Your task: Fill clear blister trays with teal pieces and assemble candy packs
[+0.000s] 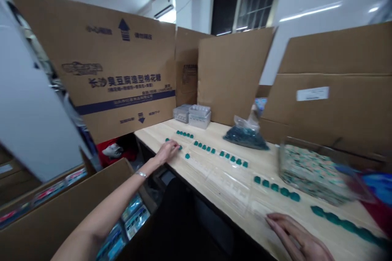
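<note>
Left grip [167, 151] is curled over the left end of the rows of small teal plastic pieces [220, 155] on the counter [214, 130], fingers loosely cupped. From my feed I cannot tell whether it has a piece inside. A bracelet [141, 174] circles that wrist. Just beyond the grip lies a lone teal piece [187, 155], out of line with the rows. Right grip [298, 236] is open, fingers spread low on the bare wood, holding nothing, just beside a clear plastic sheet [228, 187]. Four rows run along the counter, some over such sheets, and they look about all that is set out so far. The bulk lies elsewhere: a knotted clear bag [246, 136] holds a dark teal heap, and a clear plastic bin [312, 175] at the right holds a mottled load, too blurred to identify. Two stacks of white boxes [199, 116] stand at the back, against upright cardboard sheets [122, 61]. Below left, an open carton [61, 220] holds printed packets [134, 220].
</note>
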Demonstrator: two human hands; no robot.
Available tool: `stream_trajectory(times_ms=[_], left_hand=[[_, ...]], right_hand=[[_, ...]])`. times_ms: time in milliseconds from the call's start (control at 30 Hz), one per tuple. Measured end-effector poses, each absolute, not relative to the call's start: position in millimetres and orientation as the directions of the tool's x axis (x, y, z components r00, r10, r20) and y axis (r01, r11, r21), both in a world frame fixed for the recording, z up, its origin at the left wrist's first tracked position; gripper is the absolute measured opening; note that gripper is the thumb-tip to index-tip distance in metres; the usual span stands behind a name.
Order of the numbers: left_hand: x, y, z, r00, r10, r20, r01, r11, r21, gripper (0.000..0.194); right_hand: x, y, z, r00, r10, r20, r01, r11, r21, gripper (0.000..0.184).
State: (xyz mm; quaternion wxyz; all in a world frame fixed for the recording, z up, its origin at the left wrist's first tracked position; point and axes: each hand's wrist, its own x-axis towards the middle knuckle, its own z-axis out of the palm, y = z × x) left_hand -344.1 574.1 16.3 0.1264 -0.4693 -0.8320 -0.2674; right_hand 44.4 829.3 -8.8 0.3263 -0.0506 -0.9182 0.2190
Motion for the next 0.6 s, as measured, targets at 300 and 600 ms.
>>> stream_trajectory(times_ms=[300, 600], left_hand=[[-253, 791, 62, -0.053, 0.845, 0.532, 0.936, -0.144, 0.322, 0.027], [-284, 943, 122, -0.302, 0.855, 0.421, 0.949, 0.23, 0.214, 0.035]], right_hand=[[75, 821, -3, -0.419, 0.569, 0.707, 0.224, 0.82, -0.527, 0.021], [147, 858, -41, -0.15, 0.692, 0.706, 0.374, 0.701, -0.607, 0.026]])
